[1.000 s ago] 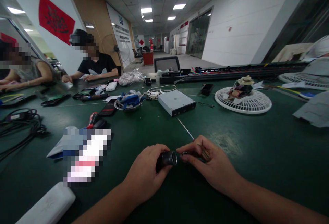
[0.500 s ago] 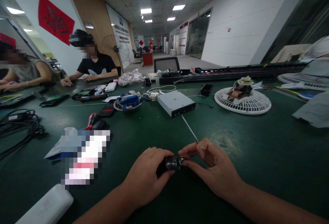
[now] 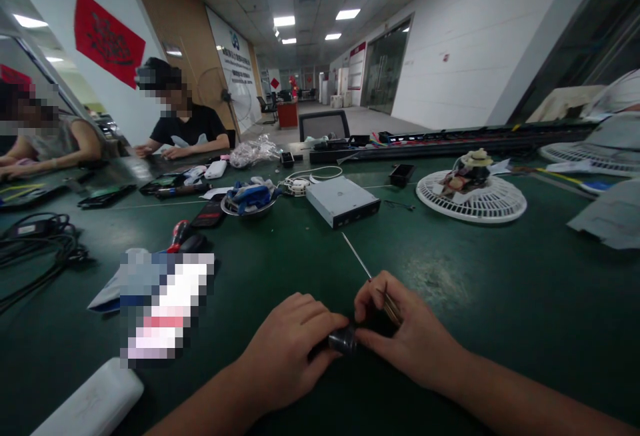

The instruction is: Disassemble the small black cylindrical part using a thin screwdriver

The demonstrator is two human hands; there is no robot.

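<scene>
My left hand point(image 3: 287, 346) is closed round a small dark metal cylinder point(image 3: 343, 341), low over the green table point(image 3: 475, 289). My right hand point(image 3: 400, 336) meets it from the right, its fingertips pinched against the cylinder's open end. The same hand also grips a screwdriver point(image 3: 373, 283) tucked between its fingers, with the thin shaft pointing up and to the left. What the fingertips pinch, if anything, is hidden.
A grey drive box point(image 3: 343, 201), a white fan grille with a motor point(image 3: 470, 196), a bowl of blue parts point(image 3: 250, 197), a red-handled tool point(image 3: 179, 235), black cables point(image 3: 35, 243) and a white case point(image 3: 93, 403) lie on the table. Two people sit at the far left.
Both hands have dropped lower and closer to me with the cylinder. My right fingertips have closed tighter against its end, and the screwdriver shaft has swung slightly left.
</scene>
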